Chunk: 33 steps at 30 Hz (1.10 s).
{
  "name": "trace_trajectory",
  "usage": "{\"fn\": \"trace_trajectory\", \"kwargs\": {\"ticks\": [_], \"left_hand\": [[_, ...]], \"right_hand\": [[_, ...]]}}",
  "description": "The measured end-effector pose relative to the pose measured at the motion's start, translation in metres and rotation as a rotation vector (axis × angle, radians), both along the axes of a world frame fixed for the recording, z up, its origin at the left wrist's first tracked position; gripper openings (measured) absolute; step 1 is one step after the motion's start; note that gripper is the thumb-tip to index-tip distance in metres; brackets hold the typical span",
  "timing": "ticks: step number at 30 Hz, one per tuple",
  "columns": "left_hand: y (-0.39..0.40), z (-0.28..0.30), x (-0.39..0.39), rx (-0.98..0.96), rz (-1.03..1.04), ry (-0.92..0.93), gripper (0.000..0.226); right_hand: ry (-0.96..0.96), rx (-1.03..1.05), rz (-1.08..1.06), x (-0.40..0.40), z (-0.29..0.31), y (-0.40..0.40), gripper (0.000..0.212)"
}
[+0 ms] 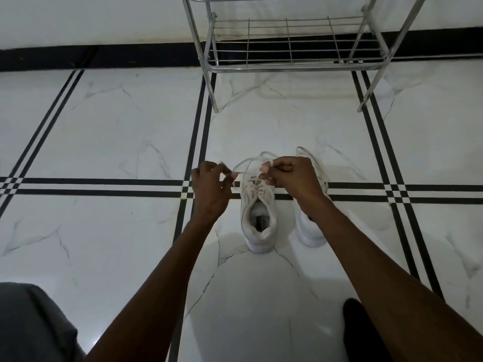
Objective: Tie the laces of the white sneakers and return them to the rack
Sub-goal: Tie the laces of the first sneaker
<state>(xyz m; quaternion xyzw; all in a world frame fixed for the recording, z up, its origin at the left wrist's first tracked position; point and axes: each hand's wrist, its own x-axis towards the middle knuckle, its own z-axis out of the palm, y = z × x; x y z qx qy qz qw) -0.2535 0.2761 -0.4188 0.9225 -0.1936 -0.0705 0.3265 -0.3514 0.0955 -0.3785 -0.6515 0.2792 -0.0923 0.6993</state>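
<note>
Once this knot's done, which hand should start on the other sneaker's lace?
Probably the right hand: it is directly over the second sneaker. The left hand is on the far side of the first sneaker, pinching its lace.

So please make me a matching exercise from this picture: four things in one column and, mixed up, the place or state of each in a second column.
Things:
1. left sneaker
2. right sneaker
3. metal rack
4. left hand

Places or states:
A. stands against the wall, lower shelf bare
B. partly hidden behind the right forearm
C. pinches one end of a lace
D. on the floor, its laces being tied

Pairs: 1-D, 2-B, 3-A, 4-C
</note>
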Motion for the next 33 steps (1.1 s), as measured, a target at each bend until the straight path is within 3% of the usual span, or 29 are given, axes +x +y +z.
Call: {"fn": "trace_trajectory", "kwargs": {"ticks": [2, 6, 9, 11, 13, 15, 18, 21, 23, 26, 28, 31, 33], "left_hand": [[0.012, 0.007, 0.002, -0.024, 0.043, 0.010, 0.015], [0.051, 0.002, 0.004, 0.263, 0.246, 0.048, 0.021], [0.067, -0.009, -0.006, 0.435, 0.304, 0.205, 0.025], [0.061, -0.015, -0.014, 0.406, 0.244, 0.171, 0.028], [0.050, -0.016, -0.023, 0.345, 0.177, 0.048, 0.036], [0.035, -0.018, -0.028, 0.203, 0.069, -0.011, 0.035], [0.009, -0.028, -0.031, 0.027, -0.171, 0.016, 0.033], [-0.004, -0.037, -0.031, -0.088, -0.161, 0.099, 0.025], [-0.008, -0.032, -0.028, -0.057, -0.120, 0.094, 0.021], [-0.012, -0.017, -0.029, 0.142, -0.178, 0.047, 0.026], [-0.010, -0.010, -0.033, 0.298, -0.233, -0.099, 0.029], [0.004, -0.014, -0.037, 0.406, -0.273, -0.362, 0.039], [0.009, -0.023, -0.037, 0.454, -0.274, -0.393, 0.048]], "right_hand": [[0.117, -0.100, -0.040, 0.005, -0.005, -0.006, 0.026], [0.479, -0.862, -0.033, -0.009, -0.034, -0.035, 0.033], [0.326, -1.171, 0.030, -0.024, -0.057, -0.034, 0.018], [0.217, -1.087, -0.001, -0.022, -0.052, -0.023, 0.016], [0.228, -0.984, -0.054, -0.018, -0.042, -0.015, 0.036], [0.194, -0.959, 0.044, -0.018, -0.039, -0.012, 0.043], [0.188, -0.860, 0.374, -0.023, -0.038, -0.009, 0.029], [0.274, -0.898, 0.406, -0.021, -0.039, -0.005, 0.019], [0.261, -0.911, 0.328, -0.014, -0.039, -0.006, 0.024], [0.245, -0.942, 0.323, -0.005, -0.038, -0.006, 0.019], [0.286, -1.024, 0.369, -0.008, -0.037, -0.006, 0.019], [0.512, -1.126, 0.534, -0.021, -0.044, -0.004, 0.022], [0.538, -1.178, 0.458, -0.027, -0.045, 0.002, 0.011]]}}
